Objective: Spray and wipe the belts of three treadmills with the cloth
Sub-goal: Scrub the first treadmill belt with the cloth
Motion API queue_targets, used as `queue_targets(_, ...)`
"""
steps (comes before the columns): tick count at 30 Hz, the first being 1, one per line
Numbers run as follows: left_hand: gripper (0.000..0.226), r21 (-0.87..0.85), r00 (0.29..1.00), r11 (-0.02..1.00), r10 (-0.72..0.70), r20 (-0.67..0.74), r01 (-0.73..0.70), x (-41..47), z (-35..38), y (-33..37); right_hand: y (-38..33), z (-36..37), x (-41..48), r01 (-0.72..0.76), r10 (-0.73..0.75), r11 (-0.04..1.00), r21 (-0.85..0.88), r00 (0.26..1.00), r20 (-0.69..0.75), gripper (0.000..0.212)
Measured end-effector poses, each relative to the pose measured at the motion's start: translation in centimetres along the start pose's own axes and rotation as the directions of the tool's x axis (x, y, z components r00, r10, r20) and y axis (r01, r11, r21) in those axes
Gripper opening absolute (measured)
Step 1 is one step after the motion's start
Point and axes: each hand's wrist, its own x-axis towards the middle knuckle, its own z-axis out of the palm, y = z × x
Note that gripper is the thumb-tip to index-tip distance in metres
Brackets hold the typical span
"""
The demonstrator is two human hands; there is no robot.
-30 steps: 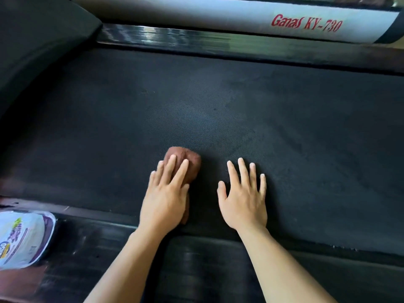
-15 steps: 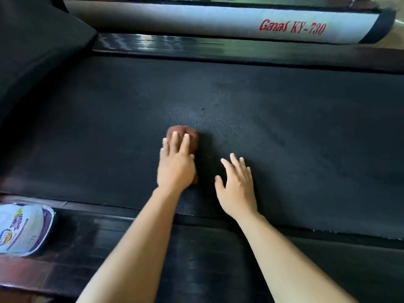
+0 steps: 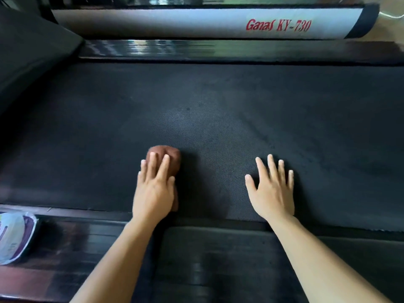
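Note:
The black treadmill belt (image 3: 218, 110) fills the middle of the head view. A bunched brown cloth (image 3: 171, 157) lies on its near part. My left hand (image 3: 154, 189) presses flat on the cloth with straight fingers, covering most of it. My right hand (image 3: 272, 189) rests flat on the bare belt to the right of the cloth, fingers spread, holding nothing. No spray bottle is in sight.
A white side cover (image 3: 196, 22) printed "Ganas KY-730" runs along the far side behind a glossy dark rail (image 3: 196, 49). A dark near rail (image 3: 218, 248) lies under my forearms. A white and purple plastic pack (image 3: 15, 235) sits at the lower left.
My left hand pushed the cloth away across the belt, then drew it back toward the near edge. My right hand moved further right of the cloth and spread flat.

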Motion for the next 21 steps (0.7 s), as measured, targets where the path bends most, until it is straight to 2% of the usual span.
queue_targets(3, 0.060, -0.006, 0.994, 0.996, -0.095, -0.050, 0.094, 2.7, 0.0, 0.8, -0.2, 0.1, 0.0, -0.008, 0.008, 1.000, 0.008, 1.000, -0.020, 0.066)
queue_targets(5, 0.061, 0.010, 0.993, 0.995, -0.097, -0.060, 0.097, 4.0, 0.7, 2.7, -0.1, 0.2, 0.1, -0.011, 0.011, 1.000, 0.003, 1.000, -0.022, 0.060)
queue_targets(10, 0.062, 0.066, 0.996, 0.994, 0.089, 0.007, -0.089, 4.4, 4.4, 9.4, 0.0, 0.4, 0.1, -0.017, 0.017, 1.000, 0.016, 0.999, -0.031, 0.054)
queue_targets(14, 0.060, -0.021, 0.976, 0.977, 0.213, 0.046, -0.212, 0.7, 5.7, 14.2, 0.2, 0.3, 0.2, -0.023, 0.024, 0.999, 0.027, 1.000, -0.013, 0.054)
queue_targets(18, 0.062, 0.008, 0.965, 0.967, 0.255, 0.070, -0.256, -2.2, 4.6, 11.6, 0.1, 0.3, 0.2, -0.025, 0.026, 0.999, 0.043, 0.999, -0.021, 0.053)
queue_targets(21, 0.060, 0.018, 0.984, 0.985, 0.169, 0.056, -0.170, -2.0, 3.1, 7.3, 0.1, 0.4, 0.1, -0.019, 0.020, 0.999, 0.032, 0.999, -0.047, 0.053)
